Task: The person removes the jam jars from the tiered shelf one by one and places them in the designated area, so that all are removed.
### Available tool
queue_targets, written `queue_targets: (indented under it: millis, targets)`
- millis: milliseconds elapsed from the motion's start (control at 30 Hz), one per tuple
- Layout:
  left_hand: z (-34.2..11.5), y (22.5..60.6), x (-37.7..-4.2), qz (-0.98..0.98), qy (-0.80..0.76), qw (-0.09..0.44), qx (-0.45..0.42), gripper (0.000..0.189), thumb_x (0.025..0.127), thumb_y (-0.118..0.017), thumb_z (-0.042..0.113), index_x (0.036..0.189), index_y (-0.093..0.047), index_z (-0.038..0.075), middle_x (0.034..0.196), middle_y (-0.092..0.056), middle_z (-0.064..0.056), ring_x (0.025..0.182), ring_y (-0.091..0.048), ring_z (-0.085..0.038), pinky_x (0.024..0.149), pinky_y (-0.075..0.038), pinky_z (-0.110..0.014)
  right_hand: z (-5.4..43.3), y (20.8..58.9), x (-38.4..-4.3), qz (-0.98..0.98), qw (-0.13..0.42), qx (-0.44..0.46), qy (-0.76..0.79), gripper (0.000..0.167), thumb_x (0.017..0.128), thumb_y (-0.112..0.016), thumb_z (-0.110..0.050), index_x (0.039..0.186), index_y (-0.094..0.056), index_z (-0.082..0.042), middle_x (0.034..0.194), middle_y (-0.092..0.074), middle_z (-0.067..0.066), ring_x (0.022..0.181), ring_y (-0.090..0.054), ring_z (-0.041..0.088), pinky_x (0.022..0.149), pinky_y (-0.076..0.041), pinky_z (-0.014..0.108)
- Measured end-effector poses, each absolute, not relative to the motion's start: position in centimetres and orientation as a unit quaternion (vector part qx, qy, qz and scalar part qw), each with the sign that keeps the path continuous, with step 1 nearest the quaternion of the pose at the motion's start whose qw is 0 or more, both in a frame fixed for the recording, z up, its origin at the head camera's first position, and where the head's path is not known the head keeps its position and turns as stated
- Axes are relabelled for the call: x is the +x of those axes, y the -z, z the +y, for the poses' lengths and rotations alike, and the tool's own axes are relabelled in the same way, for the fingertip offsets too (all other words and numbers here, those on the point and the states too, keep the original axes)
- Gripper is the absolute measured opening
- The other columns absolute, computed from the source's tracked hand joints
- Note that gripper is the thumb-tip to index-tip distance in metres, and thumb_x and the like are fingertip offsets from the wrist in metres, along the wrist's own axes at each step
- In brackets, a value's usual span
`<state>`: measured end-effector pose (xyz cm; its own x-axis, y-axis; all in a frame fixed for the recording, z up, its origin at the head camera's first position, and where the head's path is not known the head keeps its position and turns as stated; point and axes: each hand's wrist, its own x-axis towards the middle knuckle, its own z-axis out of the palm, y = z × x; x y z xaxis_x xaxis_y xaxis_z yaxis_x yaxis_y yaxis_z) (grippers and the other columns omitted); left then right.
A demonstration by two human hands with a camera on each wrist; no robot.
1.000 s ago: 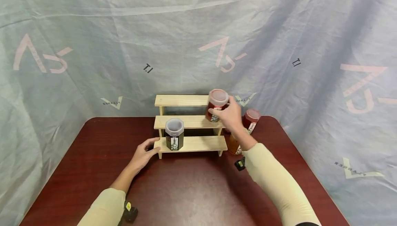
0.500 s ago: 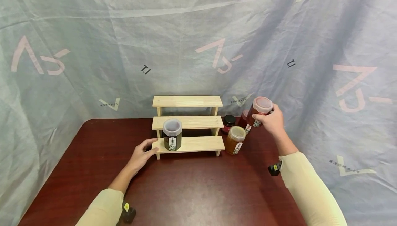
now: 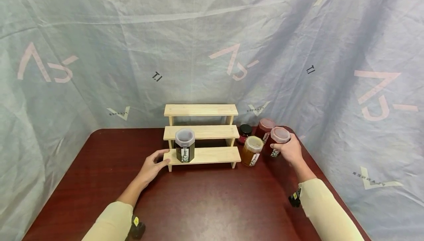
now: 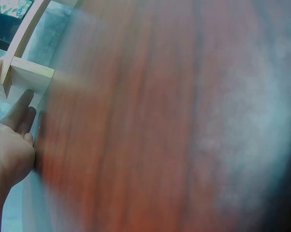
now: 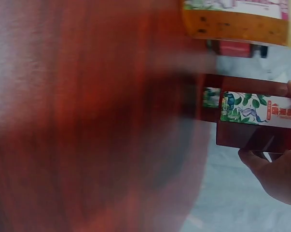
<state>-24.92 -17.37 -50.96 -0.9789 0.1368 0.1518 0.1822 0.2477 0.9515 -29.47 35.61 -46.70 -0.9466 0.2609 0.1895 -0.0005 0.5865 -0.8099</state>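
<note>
My right hand grips a dark red octagonal jar with a clear lid, low at the table's right side. In the right wrist view its labelled side shows; whether its base touches the tabletop I cannot tell. At the left end of the three-tier wooden shelf, my left hand holds the lowest board between thumb and fingers. The left wrist view shows the fingers by the board's end. On that lowest board stands a dark octagonal jar with a clear lid.
An amber jar stands right of the shelf. Behind it are a small black-lidded jar and another red jar, close to the held one. A grey cloth hangs behind the reddish-brown table.
My right hand has carried the red jar from above the shelf's middle tier to the right, then lowered it beside the other jars. My left hand stays at the shelf's end.
</note>
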Motion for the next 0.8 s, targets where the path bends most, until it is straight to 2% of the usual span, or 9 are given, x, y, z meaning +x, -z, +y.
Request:
queue_targets:
  millis: [300,567,700,800]
  targets:
    - [-17.5,50.9,-24.9,-0.79,0.605,0.015,-0.101,0.044,0.097,-0.067,0.007,0.137,-0.056,-0.005,0.141,-0.054,-0.025,0.136,-0.042,-0.043,0.111,-0.027,-0.062,35.8,49.4,-29.6,-0.878,0.125,-0.09,-0.453,0.089,0.076,-0.087,-0.012,0.145,-0.036,0.01,0.13,-0.053,0.03,0.117,-0.052,0.041,0.097,-0.042,0.051]
    - [-17.6,50.7,-24.9,-0.795,0.598,0.013,-0.101,0.044,0.097,-0.068,0.008,0.138,-0.056,-0.003,0.14,-0.055,-0.025,0.133,-0.045,-0.042,0.109,-0.029,-0.062,36.0,50.0,-29.2,-0.877,0.116,-0.076,-0.461,0.09,0.078,-0.087,-0.013,0.147,-0.033,0.007,0.133,-0.051,0.029,0.119,-0.051,0.04,0.098,-0.042,0.051]
    - [-17.5,50.7,-24.9,-0.793,0.601,0.01,-0.099,0.044,0.097,-0.068,0.009,0.139,-0.056,-0.003,0.14,-0.055,-0.025,0.132,-0.046,-0.042,0.109,-0.03,-0.062,36.4,48.9,-29.0,-0.888,0.098,-0.052,-0.446,0.109,0.079,-0.088,-0.02,0.158,-0.016,0.002,0.144,-0.04,0.034,0.13,-0.043,0.045,0.106,-0.035,0.057]
    - [-17.6,50.7,-25.0,-0.791,0.603,0.011,-0.1,0.045,0.097,-0.068,0.008,0.138,-0.056,-0.004,0.139,-0.055,-0.026,0.131,-0.048,-0.041,0.108,-0.031,-0.061,35.9,46.8,-28.7,-0.891,0.112,-0.046,-0.438,0.12,0.08,-0.087,-0.029,0.162,-0.003,-0.004,0.152,-0.029,0.036,0.138,-0.032,0.049,0.11,-0.028,0.062]
